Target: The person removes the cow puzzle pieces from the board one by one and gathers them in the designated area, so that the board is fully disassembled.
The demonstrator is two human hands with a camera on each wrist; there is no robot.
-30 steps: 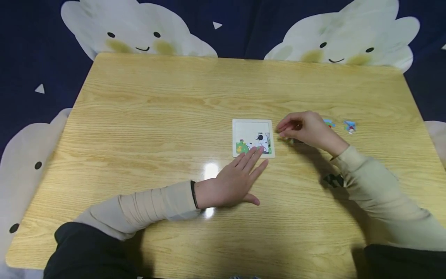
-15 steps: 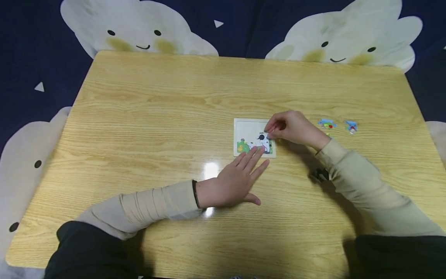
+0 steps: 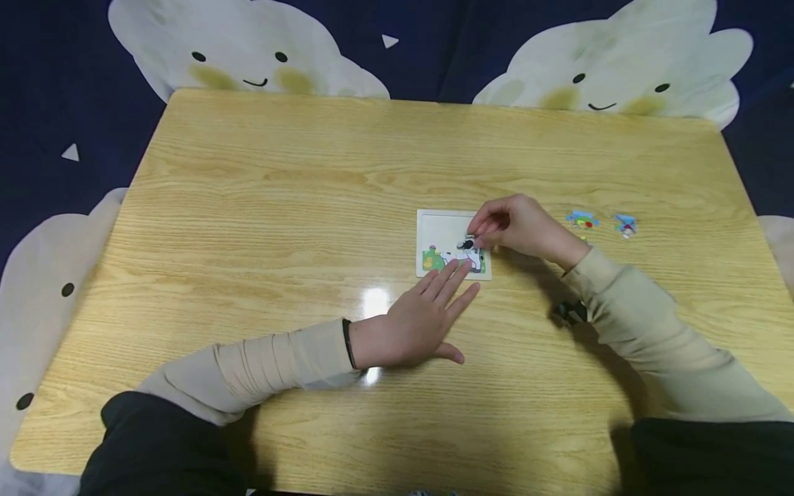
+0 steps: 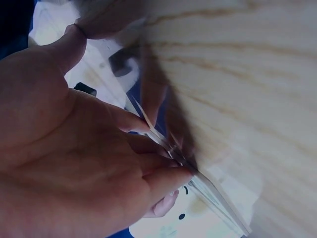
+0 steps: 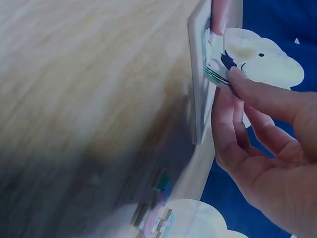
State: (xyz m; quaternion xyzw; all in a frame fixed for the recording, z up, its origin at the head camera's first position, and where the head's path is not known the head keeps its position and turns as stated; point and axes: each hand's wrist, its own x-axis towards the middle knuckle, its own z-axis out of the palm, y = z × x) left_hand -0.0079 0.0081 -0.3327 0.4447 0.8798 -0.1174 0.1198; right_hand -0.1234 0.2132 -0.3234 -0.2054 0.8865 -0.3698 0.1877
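Observation:
A shallow square puzzle board (image 3: 443, 220) with a pale rim lies on the table. Along its lower part are pieces printed with a black-and-white animal on green (image 3: 433, 259). My left hand (image 3: 418, 324) rests its straight fingers on the board's near edge, covering part of the picture. At the board's right side, my right hand (image 3: 521, 231) pinches a black-and-white puzzle piece (image 5: 220, 67) between thumb and fingers. In the right wrist view that piece stands tilted out from the board's face.
Right of the board, loose puzzle pieces with blue printing lie on the wooden table (image 3: 279, 207), one nearer (image 3: 582, 220) and one farther right (image 3: 626, 224). A dark blue cloth with cloud faces (image 3: 434, 48) borders the table's far edge.
My right hand has moved left from beside the board onto its right part. The black-and-white piece there has tilted up in its fingers. My left hand has stayed in place.

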